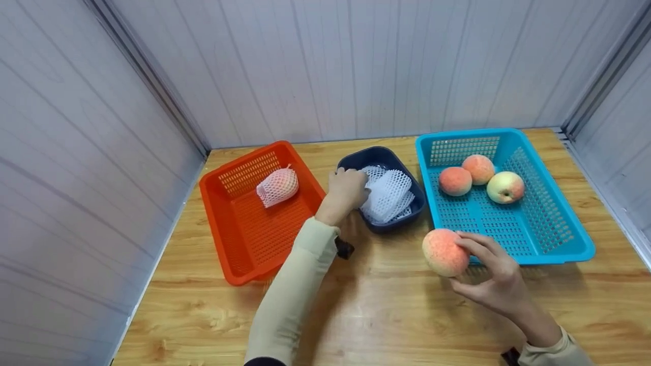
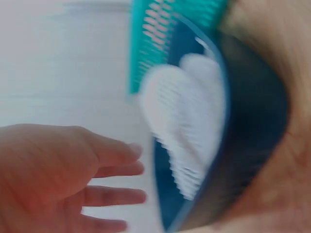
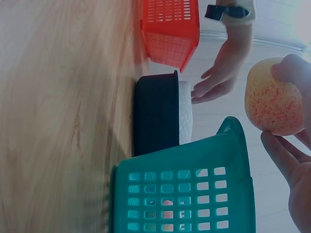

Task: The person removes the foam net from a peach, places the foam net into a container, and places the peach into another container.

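Note:
My right hand [image 1: 491, 277] grips a peach [image 1: 445, 252] between thumb and fingers, held up by the near left corner of the blue basket [image 1: 580, 249]. In the right wrist view the same peach [image 3: 274, 97] shows yellow with red speckles. Over the left rim of a dark blue bowl [image 1: 389, 227] hovers my left hand [image 1: 347, 190]. White foam fruit nets [image 1: 389, 195] fill that bowl. The left wrist view shows this left hand [image 2: 73, 174] with its fingers extended, holding nothing, a gap between them and the nets [image 2: 180, 116].
An orange-red basket [image 1: 216, 234] on the left holds one peach in a foam net [image 1: 278, 187]. Inside the blue basket lie a red peach [image 1: 455, 181], another peach [image 1: 478, 169] and a paler one [image 1: 505, 187]. White panel walls [image 1: 325, 71] enclose the wooden table [image 1: 381, 325].

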Action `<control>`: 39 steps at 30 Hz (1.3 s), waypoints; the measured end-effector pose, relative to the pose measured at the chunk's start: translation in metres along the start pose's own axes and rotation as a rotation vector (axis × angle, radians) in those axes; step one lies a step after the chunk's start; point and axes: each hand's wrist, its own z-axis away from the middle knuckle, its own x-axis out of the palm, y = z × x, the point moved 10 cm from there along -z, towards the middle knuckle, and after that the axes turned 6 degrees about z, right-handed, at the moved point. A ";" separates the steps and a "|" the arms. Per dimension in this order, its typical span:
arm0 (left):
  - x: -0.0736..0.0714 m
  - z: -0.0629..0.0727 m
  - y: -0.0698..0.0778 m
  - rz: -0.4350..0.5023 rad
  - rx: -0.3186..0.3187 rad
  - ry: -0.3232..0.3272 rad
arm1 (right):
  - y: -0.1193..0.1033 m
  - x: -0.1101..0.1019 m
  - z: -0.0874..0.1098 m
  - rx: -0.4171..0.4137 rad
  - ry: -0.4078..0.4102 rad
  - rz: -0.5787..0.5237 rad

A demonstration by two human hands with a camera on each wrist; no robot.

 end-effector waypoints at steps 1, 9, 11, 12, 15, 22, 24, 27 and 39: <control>-0.003 0.007 0.002 0.022 0.014 -0.002 | 0.001 0.000 0.001 -0.001 -0.001 0.001; -0.021 0.071 0.014 0.172 0.110 0.007 | -0.001 -0.003 -0.006 -0.037 0.014 -0.001; -0.024 0.084 0.014 0.194 0.130 0.030 | -0.004 -0.005 -0.011 -0.048 0.023 0.001; -0.025 0.089 0.014 0.207 0.140 0.037 | -0.006 -0.006 -0.013 -0.052 0.026 0.002; -0.024 0.102 0.014 0.247 0.162 0.044 | -0.012 -0.008 -0.018 -0.060 0.037 0.010; -0.020 0.115 0.015 0.304 0.185 0.095 | -0.020 -0.013 -0.022 -0.072 0.081 0.017; -0.018 0.116 0.014 0.306 0.185 0.118 | -0.019 -0.014 -0.022 -0.071 0.076 0.033; -0.014 0.120 0.012 0.307 0.190 0.146 | -0.015 -0.017 -0.027 -0.066 0.060 0.058; 0.000 0.128 0.007 0.315 0.188 0.146 | -0.007 -0.045 -0.118 0.000 0.033 -0.032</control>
